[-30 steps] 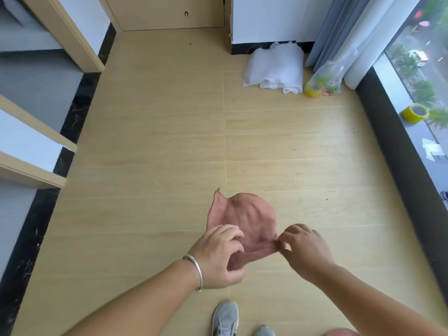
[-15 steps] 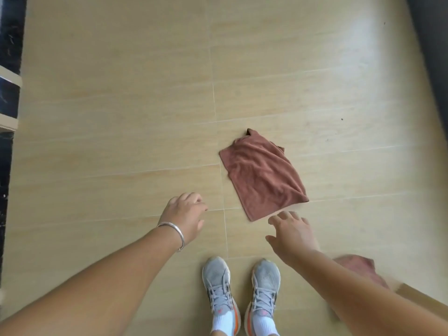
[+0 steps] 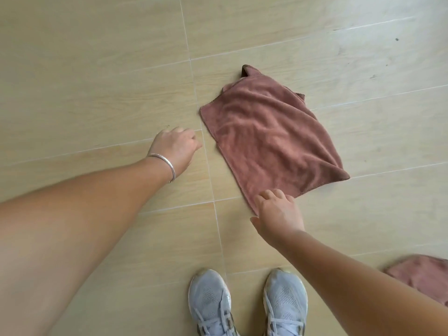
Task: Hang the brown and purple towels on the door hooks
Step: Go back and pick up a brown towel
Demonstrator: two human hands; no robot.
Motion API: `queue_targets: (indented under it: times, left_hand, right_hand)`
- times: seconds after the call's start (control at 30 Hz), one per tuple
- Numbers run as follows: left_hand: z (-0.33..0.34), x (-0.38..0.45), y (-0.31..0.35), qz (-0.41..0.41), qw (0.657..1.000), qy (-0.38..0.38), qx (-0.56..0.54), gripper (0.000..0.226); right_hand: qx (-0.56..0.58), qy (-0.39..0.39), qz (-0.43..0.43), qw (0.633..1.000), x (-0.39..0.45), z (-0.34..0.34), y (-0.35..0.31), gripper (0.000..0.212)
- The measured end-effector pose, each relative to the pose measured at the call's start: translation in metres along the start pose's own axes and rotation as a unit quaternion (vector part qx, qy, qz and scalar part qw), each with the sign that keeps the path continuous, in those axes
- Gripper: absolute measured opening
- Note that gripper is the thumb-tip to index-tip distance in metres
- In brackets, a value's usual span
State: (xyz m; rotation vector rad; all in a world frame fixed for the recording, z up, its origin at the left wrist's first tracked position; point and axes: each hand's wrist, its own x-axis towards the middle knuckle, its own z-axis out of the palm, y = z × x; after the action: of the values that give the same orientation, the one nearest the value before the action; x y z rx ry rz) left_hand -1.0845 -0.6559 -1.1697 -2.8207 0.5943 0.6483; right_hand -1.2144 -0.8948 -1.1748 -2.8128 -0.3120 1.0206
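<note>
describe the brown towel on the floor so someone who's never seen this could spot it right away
On the pale wood-look floor, look ahead of the grey sneakers. The brown towel lies spread out flat, its near corner at the right hand. Unlike the cloth cut off at the right edge, it shows whole.

Both arms outstretched, left hand (image 3: 175, 147) and right hand (image 3: 278, 215) relaxed

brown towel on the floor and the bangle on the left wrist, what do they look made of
The brown towel looks like soft microfibre or terry cloth: matte, fuzzy nap, limp wrinkles and a stitched hem along its edges. The thin bangle on the left wrist looks like metal, probably silver or steel: pale grey with a bright sheen, rigid and round. Neither can be told for certain from the look alone.
</note>
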Motion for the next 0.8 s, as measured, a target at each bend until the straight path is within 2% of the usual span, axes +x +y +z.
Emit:
queue_targets:
  times: [0.27,0.37,0.5,0.63,0.8]
  left_hand:
    - [0.023,0.096,-0.012,0.003,1.000,0.020,0.020,0.039]
    - [0.022,0.115,-0.014,0.023,0.998,0.051,0.034,0.034]
    - [0.022,0.124,-0.012,0.045,0.994,0.076,0.058,0.017]
    - [0.019,0.123,-0.008,0.038,0.997,0.047,0.050,0.014]
    - [0.025,0.089,-0.013,0.030,0.998,0.021,0.055,0.011]
  right_hand:
    - [-0.054,-0.013,-0.015,0.998,0.037,0.028,0.020,0.029]
    - [-0.085,-0.023,-0.022,0.996,0.043,0.033,0.024,0.021]
    - [-0.124,-0.037,-0.005,0.992,0.053,0.034,0.009,0.023]
    - [-0.124,-0.042,0.058,0.990,0.058,0.035,-0.005,0.032]
    - [-0.153,-0.039,0.062,0.985,0.058,0.030,-0.001,0.029]
